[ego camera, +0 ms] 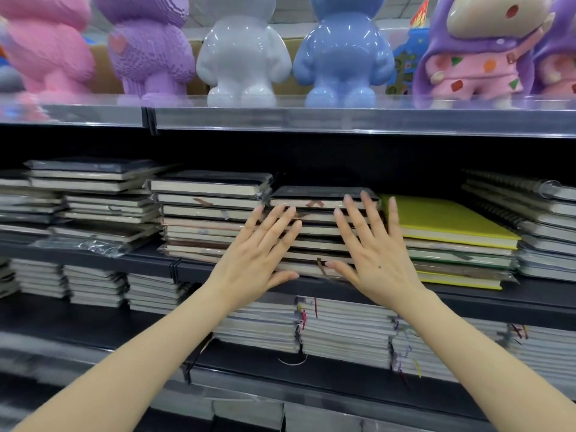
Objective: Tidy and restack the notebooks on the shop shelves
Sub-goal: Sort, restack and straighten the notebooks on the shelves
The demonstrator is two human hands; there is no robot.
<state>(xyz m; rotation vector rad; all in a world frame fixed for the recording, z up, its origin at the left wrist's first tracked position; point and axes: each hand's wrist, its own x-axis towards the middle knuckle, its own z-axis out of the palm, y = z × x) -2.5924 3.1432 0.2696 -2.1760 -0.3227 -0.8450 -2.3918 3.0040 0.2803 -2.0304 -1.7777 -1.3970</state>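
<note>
Shop shelves fill the view, with glossy figurines [243, 54] lining the top shelf. On the middle shelf [149, 263], a stack of dark notebooks [314, 232] sits at the front edge, between a taller stack [208, 213] and a yellow-topped stack [452, 238]. Both hands, the left hand [258, 254] and right hand [374, 251], lie spread flat against its front, fingers splayed, gripping nothing. Lower shelves hold more stacks.

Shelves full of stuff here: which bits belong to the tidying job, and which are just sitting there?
Part of the job:
- left hand and right hand, fingers spread flat against the middle notebook stack
- taller notebook stack beside it
- yellow-covered stack
- lower-shelf notebooks

Just sitting there:
- white figurine, blue figurine, pink figurine on the top shelf
</note>
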